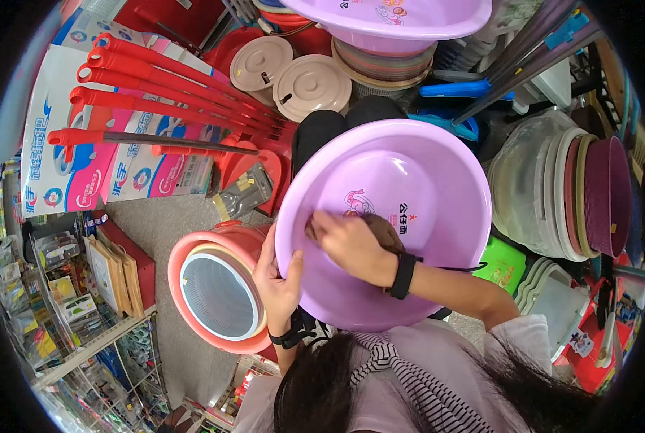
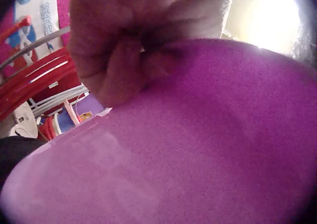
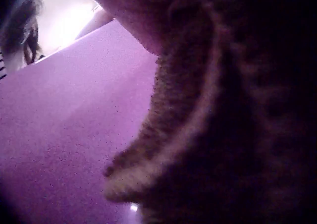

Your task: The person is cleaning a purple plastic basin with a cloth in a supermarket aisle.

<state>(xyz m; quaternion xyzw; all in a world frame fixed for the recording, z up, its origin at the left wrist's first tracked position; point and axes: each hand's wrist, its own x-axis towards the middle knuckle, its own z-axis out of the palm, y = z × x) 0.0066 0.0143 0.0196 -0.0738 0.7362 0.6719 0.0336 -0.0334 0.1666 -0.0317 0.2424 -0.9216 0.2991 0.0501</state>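
Note:
A large purple plastic basin (image 1: 409, 173) is tilted up in front of me, its inside facing the head camera. My left hand (image 1: 279, 278) grips its lower left rim, thumb inside the bowl; the left wrist view shows the fingers (image 2: 114, 60) curled against the basin's purple wall (image 2: 208, 149). My right hand (image 1: 351, 245) presses a brown cloth (image 1: 386, 232) against the basin's inner bottom, near a printed logo (image 1: 358, 203). In the right wrist view the brown cloth (image 3: 233, 135) fills the right side against the purple surface (image 3: 64, 120).
A stack of pink and white basins (image 1: 218, 292) stands below left. Red mop handles (image 1: 163, 94) lie across boxes at upper left. Beige lids (image 1: 311, 85), another purple basin (image 1: 394, 18) and stacked tubs (image 1: 575, 191) crowd the back and right. Wire shelving (image 1: 70, 317) stands at the left.

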